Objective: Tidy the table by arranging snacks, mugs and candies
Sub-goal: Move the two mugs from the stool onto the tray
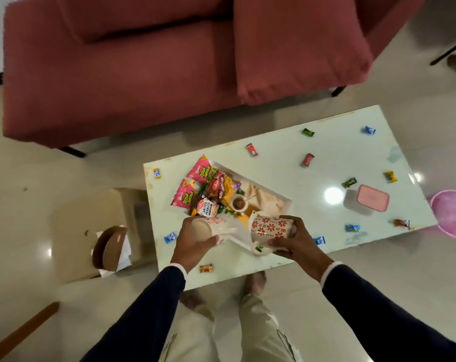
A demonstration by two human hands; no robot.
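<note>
2 hands, left [193, 241] and right [294, 240], each gripping 1 tilted mug [211, 227] [270, 229].

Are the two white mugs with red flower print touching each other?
Apart. The head view shows tray between the left hand's mug and the right hand's mug.

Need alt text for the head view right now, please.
Each hand holds a red-patterned mug above the tray of snack packets: left hand, right hand. Wrapped candies lie scattered over the white table.
</note>
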